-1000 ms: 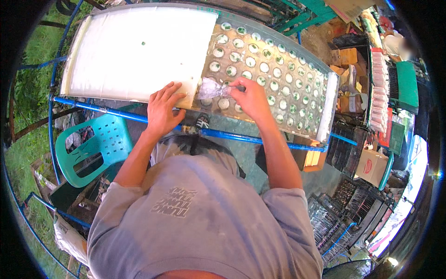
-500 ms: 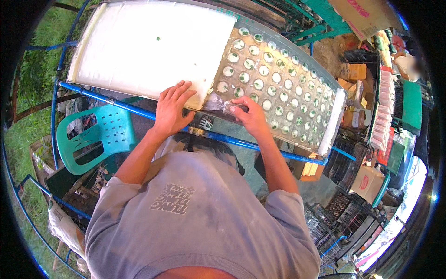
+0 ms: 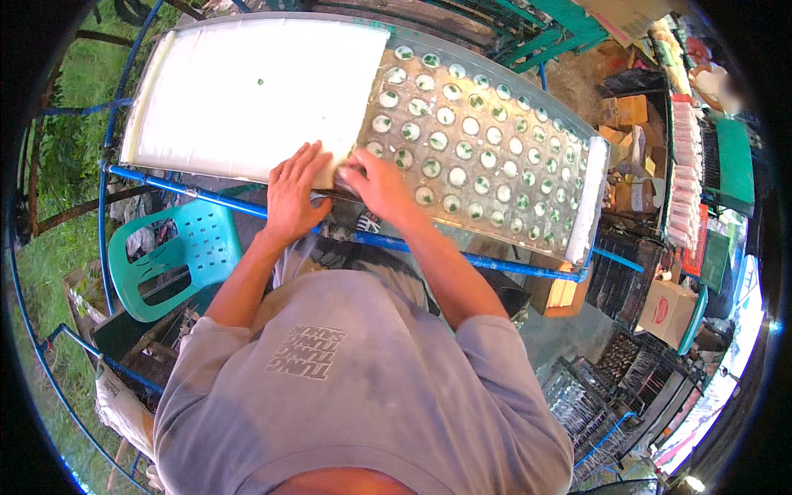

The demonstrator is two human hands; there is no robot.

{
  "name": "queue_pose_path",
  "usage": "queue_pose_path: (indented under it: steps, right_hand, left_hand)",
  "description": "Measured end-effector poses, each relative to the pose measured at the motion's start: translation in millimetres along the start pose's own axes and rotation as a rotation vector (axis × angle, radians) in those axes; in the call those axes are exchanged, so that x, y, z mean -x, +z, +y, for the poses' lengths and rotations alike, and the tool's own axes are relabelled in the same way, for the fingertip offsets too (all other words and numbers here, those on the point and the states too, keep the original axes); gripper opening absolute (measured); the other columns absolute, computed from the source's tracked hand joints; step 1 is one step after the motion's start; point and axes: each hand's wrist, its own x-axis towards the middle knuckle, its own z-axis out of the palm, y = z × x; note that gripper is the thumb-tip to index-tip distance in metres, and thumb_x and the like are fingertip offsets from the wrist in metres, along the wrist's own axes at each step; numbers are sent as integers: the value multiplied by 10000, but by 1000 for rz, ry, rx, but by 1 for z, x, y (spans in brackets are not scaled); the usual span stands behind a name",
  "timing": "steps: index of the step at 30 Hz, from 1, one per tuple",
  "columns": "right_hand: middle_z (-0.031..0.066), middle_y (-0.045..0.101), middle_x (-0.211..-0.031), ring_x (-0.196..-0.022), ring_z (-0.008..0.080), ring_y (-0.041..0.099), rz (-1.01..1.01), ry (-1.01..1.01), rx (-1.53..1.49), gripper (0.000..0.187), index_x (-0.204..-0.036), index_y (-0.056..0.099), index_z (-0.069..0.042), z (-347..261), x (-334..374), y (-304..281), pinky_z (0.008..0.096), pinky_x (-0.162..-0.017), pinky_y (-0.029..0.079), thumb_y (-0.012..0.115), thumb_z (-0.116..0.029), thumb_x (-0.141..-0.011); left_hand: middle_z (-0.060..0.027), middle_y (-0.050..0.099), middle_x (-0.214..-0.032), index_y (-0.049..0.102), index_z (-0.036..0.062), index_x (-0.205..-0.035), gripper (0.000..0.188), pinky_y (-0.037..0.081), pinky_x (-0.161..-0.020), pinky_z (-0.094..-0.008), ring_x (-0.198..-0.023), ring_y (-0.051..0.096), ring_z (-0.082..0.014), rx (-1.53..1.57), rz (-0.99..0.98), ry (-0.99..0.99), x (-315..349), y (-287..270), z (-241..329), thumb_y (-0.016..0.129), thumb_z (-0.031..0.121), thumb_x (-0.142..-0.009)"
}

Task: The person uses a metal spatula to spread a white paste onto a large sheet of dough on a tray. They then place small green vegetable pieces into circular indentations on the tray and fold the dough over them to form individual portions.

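Observation:
A long tray with rows of round holes stands before me; the holes hold white stuff, many with green bits on top. A smooth white sheet covers its left part. My left hand is open, its fingers stretched out and resting at the sheet's front right corner. Right beside it, my right hand has its fingers curled down at the sheet's right edge. Whatever lies in those fingers is hidden by the hand.
A blue pipe rail runs along the tray's near side. A teal plastic chair stands at the left. Cardboard boxes and dark racks are at the right. Green metal framing rises behind the tray.
My right hand has moved left along the tray's near edge, close to my left hand. The clear, shiny thing seen in its fingers earlier no longer shows. The view has shifted slightly.

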Motion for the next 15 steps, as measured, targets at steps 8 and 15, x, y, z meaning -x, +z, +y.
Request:
queue_pose_path:
  steps: [8,15]
  right_hand:
    - [180,714,-947,-832,303,683,-104,130,71,301,-1087,672,-27,29,36,-79,405,-778,523,694,-287,-938]
    - [167,725,-925,-822,279,687,62,217,3,250,-1076,667,-30,41,43,-94,387,-755,516,692,-245,-952]
  left_hand:
    - [-80,414,-1603,520,172,-1461,745,298,-1197,-488,-1499,349,-282,-49,-45,5,2,-4,-1,762,222,-758]
    - [-72,391,-1626,541,177,-1466,752,288,-1199,-484,-1508,339,-292,-47,-79,58,5,-4,-7,761,193,-748]
